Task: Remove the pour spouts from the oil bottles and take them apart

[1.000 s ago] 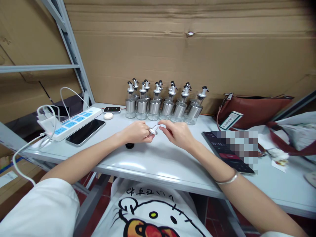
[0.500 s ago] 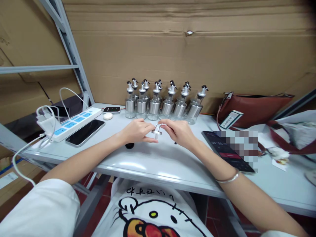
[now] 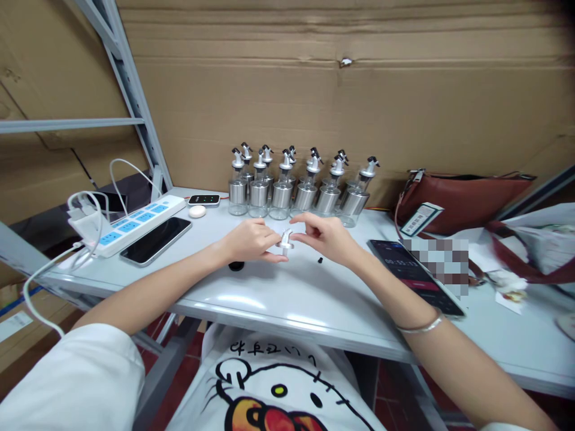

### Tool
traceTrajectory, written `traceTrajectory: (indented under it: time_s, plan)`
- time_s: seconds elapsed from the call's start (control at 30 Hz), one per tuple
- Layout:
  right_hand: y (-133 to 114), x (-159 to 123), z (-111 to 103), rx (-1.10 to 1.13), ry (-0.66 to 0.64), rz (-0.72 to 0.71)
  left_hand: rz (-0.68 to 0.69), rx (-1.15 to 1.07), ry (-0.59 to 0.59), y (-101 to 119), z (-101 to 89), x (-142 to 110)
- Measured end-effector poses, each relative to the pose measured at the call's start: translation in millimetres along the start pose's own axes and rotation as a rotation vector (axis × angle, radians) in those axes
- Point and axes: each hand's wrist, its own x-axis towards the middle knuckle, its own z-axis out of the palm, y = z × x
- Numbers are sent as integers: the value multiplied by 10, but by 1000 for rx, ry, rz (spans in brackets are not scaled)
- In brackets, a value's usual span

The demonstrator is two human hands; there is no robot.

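My left hand (image 3: 256, 239) pinches a silver pour spout (image 3: 286, 239) with a round collar, upright above the table. My right hand (image 3: 327, 236) is just to its right, thumb and index finger parted around a gap. The thumb tip is close beside the spout; whether it touches, I cannot tell. A small black piece (image 3: 320, 260) lies on the table below my right hand. Partly hidden under my left wrist is a round black part (image 3: 236, 266). Behind both hands, several glass-and-steel oil bottles (image 3: 281, 194) stand in two rows, fitted with similar spouts with black tips.
On the left are a white power strip (image 3: 139, 222) with cables, a dark phone (image 3: 156, 240), a white round object (image 3: 197, 211) and a small black device (image 3: 203, 200). A tablet-like screen (image 3: 411, 272) and a brown bag (image 3: 467, 200) lie right. Cardboard (image 3: 287, 90) closes off the back.
My right hand's fingers have come off the spout and spread apart, shifting slightly right. My left hand keeps the spout in nearly the same place.
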Motion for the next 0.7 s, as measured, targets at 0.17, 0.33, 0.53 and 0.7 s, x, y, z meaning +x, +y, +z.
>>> traceTrajectory:
  time_s: [0.17,0.33,0.53,0.7]
  plan:
    - [253,7,-197,196,-427,219,19,-35,7,12,-14,17]
    - [493,-41,-263,256,-721,287,29,-87,24,19,-17,15]
    - [508,-58,-209,260,-747,336,9,-90,-34,16,-12,9]
    - [470,-40,-155,238,-677,323,26,-106,3,25,-11,13]
